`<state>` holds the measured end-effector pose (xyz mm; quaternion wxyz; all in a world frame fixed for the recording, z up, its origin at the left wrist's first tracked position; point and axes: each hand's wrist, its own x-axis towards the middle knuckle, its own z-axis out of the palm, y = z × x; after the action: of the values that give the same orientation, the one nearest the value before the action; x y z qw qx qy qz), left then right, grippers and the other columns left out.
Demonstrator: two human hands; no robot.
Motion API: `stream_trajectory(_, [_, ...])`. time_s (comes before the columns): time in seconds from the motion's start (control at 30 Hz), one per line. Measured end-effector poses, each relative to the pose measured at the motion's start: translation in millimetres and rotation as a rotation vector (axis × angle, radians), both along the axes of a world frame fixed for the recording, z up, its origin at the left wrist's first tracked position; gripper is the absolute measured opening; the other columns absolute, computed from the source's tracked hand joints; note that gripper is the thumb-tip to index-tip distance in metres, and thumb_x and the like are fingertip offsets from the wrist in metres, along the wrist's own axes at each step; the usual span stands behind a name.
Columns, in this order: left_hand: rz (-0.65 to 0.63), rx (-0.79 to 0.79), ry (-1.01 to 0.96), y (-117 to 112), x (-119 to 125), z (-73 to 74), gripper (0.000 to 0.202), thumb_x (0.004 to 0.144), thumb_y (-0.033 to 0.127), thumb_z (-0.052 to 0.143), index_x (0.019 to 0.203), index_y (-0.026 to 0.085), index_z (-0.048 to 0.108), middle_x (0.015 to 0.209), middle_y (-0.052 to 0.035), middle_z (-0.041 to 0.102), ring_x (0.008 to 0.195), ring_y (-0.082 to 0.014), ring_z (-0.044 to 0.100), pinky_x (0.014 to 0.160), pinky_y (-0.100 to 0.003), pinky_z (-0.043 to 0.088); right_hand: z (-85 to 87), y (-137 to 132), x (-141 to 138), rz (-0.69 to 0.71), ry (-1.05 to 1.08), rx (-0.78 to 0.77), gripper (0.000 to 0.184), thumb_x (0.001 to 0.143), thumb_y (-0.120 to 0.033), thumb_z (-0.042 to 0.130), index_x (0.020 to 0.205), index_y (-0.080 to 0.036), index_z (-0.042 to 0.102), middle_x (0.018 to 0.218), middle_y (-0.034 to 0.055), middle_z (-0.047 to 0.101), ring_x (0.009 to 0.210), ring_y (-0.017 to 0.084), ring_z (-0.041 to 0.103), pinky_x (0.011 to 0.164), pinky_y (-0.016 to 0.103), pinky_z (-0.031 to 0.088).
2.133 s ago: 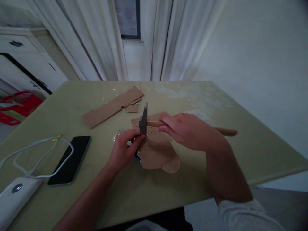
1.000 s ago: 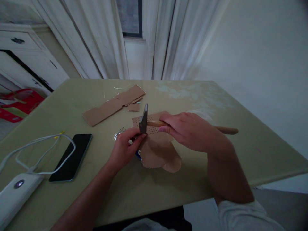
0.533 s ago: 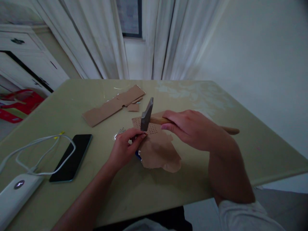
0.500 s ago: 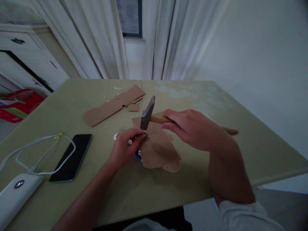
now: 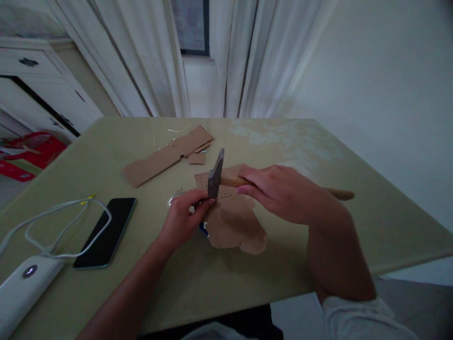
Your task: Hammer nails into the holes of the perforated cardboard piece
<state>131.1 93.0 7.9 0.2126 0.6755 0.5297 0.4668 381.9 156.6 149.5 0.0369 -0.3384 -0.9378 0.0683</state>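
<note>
Head view: my right hand (image 5: 283, 193) grips the hammer (image 5: 215, 174), handle running rightward, its head just above my left fingers (image 5: 202, 203), which pinch probably a nail.

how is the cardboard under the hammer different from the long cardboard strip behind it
The dotted cardboard under the hammer is rounded and ragged-edged; the long cardboard strip is narrow and straighter. The dotted cardboard bears rows of small dots; the strip looks plain and lies farther back. Both are brown and lie on the table.
</note>
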Motion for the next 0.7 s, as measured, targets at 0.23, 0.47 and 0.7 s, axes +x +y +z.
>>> stream_trajectory(0.23, [-0.005, 0.027, -0.007, 0.5, 0.8, 0.1, 0.015, 0.101, 0.031, 0.072, 0.097, 0.021, 0.083, 0.089, -0.0021, 0.083, 0.073, -0.0157, 0.069, 0.07, -0.026, 0.052, 0.8, -1.3, -2.6, -0.044, 0.008, 0.006, 0.036, 0.119, -0.047, 0.044, 0.118, -0.019, 0.067, 0.098, 0.0084, 0.081, 0.083, 0.022, 0.071, 0.07, 0.033, 0.032])
stream_trajectory(0.47, [-0.017, 0.032, 0.012, -0.2, 0.5, 0.5, 0.016, 0.102, 0.029, 0.07, 0.097, 0.021, 0.083, 0.089, -0.0024, 0.082, 0.072, -0.0153, 0.068, 0.068, -0.026, 0.052, -0.5, -0.3, -4.4, -0.02, -0.049, 0.028, 0.035, 0.119, -0.044, 0.046, 0.115, -0.018, 0.068, 0.093, 0.009, 0.08, 0.082, 0.023, 0.071, 0.068, 0.033, 0.03])
stream_trajectory(0.7, [-0.01, 0.024, 0.024, 0.6, -0.1, -1.1, 0.016, 0.102, 0.03, 0.07, 0.098, 0.021, 0.083, 0.09, -0.0032, 0.082, 0.072, -0.0157, 0.068, 0.068, -0.026, 0.052, -1.6, -0.7, -4.4, -0.016, -0.009, 0.029, 0.039, 0.119, -0.049, 0.044, 0.118, -0.019, 0.068, 0.095, 0.0083, 0.08, 0.082, 0.022, 0.071, 0.068, 0.033, 0.032])
